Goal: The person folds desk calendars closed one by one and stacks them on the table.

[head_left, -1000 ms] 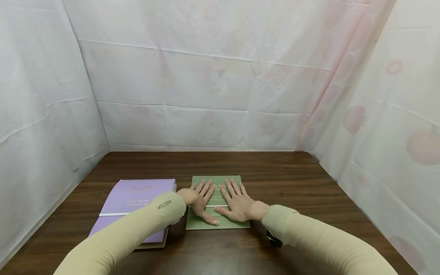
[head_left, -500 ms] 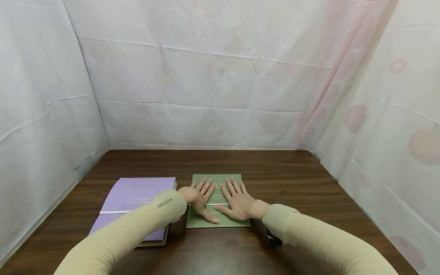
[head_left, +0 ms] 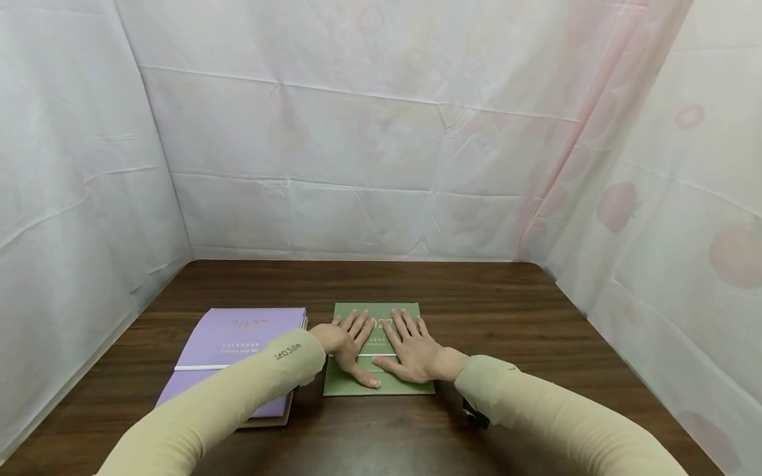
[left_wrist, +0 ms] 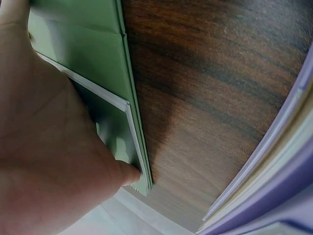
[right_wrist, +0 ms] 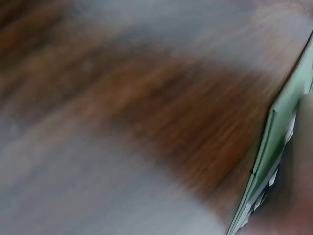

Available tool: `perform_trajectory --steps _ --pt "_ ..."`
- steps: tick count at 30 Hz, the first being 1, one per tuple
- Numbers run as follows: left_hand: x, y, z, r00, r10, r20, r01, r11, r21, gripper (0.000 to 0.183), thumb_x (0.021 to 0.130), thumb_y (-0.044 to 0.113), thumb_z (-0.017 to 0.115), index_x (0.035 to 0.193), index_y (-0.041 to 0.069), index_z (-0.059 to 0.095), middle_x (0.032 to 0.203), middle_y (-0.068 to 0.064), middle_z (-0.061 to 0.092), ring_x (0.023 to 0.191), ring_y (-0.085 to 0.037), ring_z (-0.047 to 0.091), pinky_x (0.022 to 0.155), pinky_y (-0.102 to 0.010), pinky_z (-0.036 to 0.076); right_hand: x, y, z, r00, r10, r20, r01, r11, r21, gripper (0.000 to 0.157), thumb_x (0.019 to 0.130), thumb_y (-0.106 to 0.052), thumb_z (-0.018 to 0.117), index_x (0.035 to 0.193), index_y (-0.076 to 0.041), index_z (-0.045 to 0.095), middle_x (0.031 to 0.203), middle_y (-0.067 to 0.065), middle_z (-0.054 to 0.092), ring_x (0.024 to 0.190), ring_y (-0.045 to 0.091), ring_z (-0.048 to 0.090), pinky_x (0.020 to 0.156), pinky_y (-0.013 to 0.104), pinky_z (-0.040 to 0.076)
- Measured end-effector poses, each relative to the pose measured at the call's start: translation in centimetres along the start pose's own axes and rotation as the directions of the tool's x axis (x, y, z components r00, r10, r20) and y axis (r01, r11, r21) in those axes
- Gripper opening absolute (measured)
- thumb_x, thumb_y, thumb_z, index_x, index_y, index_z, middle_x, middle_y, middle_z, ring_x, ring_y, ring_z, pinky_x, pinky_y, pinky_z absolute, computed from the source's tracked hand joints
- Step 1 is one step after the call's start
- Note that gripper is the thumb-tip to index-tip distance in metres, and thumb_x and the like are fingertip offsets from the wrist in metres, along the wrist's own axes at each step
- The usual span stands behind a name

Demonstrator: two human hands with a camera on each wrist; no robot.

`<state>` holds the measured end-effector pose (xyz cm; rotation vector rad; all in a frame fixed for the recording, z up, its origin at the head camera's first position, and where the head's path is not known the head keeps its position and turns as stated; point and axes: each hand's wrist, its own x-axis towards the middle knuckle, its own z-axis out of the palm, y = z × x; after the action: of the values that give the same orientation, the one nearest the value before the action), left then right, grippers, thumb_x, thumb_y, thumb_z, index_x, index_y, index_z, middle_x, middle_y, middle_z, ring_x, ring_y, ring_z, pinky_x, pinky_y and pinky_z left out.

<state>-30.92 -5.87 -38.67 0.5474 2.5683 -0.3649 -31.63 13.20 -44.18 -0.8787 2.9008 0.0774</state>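
A green 2027 desk calendar (head_left: 393, 385) lies flat on the table, with a white strip across its cover. My left hand (head_left: 350, 349) rests on its left half, fingers spread and straight. On the right half lies my right hand (head_left: 418, 356), palm down with its fingers apart; the two thumbs point toward each other. In the left wrist view the left palm (left_wrist: 54, 147) covers part of the green calendar (left_wrist: 93, 49), near its edge. Only a sliver of the calendar (right_wrist: 274, 132) shows in the right wrist view, beside a blurred right hand (right_wrist: 288, 205).
A thicker purple 2027 calendar (head_left: 250, 330) sits to the left, partly hidden under the left sleeve (head_left: 238, 396). The dark wooden table (head_left: 476, 297) ends at a white sheet (head_left: 357, 132) behind, with similar sheets at both sides.
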Motion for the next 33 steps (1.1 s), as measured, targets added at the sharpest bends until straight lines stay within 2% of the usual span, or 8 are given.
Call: perform_trajectory --steps 9,13,23,25,28,30,33 --pt "0.5 -0.2 0.7 1.000 0.002 -0.003 -0.002 1.000 -0.009 0.125 0.065 0.095 0.042 0.156 0.025 -0.010 0.163 -0.001 -0.016 0.151 -0.023 -0.013 0.123 -0.050 0.004 0.0 -0.2 -0.2 1.000 -0.023 -0.008 0.023 1.000 0.012 0.088 0.094 -0.073 0.018 0.156 -0.011 0.011 0.163 0.019 0.000 0.151 0.037 0.001 0.118 0.061 0.013" --pt "0.2 0.2 0.5 1.000 -0.002 -0.004 0.002 1.000 -0.010 0.123 0.068 0.091 0.045 0.156 0.023 -0.007 0.164 -0.002 -0.012 0.152 -0.024 -0.010 0.123 -0.049 0.006 -0.1 -0.1 0.0 1.000 -0.016 -0.014 0.016 1.000 0.016 0.088 0.093 -0.074 0.018 0.156 -0.012 0.011 0.163 0.018 0.000 0.151 0.037 0.001 0.118 0.061 0.013" --pt "0.0 0.3 0.2 1.000 -0.022 -0.008 0.022 1.000 -0.016 0.122 0.066 0.093 0.043 0.156 0.026 -0.006 0.164 0.002 -0.013 0.152 -0.021 -0.008 0.123 -0.049 0.007 0.0 0.2 -0.3 0.999 -0.029 -0.021 0.029 1.000 0.003 0.088 0.093 -0.074 0.020 0.156 -0.012 0.014 0.163 0.019 0.003 0.151 0.037 0.004 0.117 0.061 0.016" --pt "-0.2 0.3 -0.1 1.000 -0.006 -0.015 0.005 0.999 -0.046 0.120 0.069 0.091 0.045 0.156 0.024 -0.004 0.164 0.000 -0.011 0.152 -0.022 -0.007 0.123 -0.050 0.008 0.1 0.5 -0.7 0.999 -0.036 -0.028 0.037 0.999 0.025 0.086 0.094 -0.072 0.021 0.155 -0.012 0.017 0.162 0.019 0.007 0.150 0.038 0.008 0.117 0.061 0.018" --pt "-0.3 -0.1 -0.9 0.997 0.025 -0.070 -0.036 0.987 -0.157 0.112 0.075 0.083 0.051 0.157 0.021 0.006 0.165 -0.005 0.000 0.152 -0.028 0.002 0.121 -0.053 0.015 0.3 0.9 -1.8 0.996 -0.022 -0.089 0.030 0.995 0.096 0.077 0.098 -0.064 0.027 0.150 -0.009 0.034 0.159 0.020 0.023 0.147 0.039 0.021 0.114 0.061 0.025" --pt "-0.3 -0.5 -1.6 0.992 0.040 -0.123 -0.071 0.962 -0.265 0.101 0.083 0.074 0.053 0.156 0.014 0.017 0.163 -0.011 0.012 0.151 -0.034 0.010 0.119 -0.056 0.019 0.4 1.1 -2.5 0.987 0.013 -0.158 0.012 0.987 0.157 0.066 0.101 -0.055 0.032 0.140 -0.005 0.048 0.151 0.022 0.038 0.139 0.041 0.033 0.108 0.060 0.033" --pt "-0.3 -1.3 -2.3 0.977 -0.028 -0.210 -0.070 0.893 -0.445 0.079 0.091 0.057 0.057 0.147 0.005 0.038 0.152 -0.020 0.034 0.142 -0.042 0.026 0.112 -0.060 0.029 0.7 1.2 -3.6 0.964 0.127 -0.235 -0.060 0.960 0.273 0.054 0.102 -0.043 0.042 0.129 0.001 0.056 0.135 0.025 0.051 0.126 0.043 0.043 0.099 0.057 0.041"
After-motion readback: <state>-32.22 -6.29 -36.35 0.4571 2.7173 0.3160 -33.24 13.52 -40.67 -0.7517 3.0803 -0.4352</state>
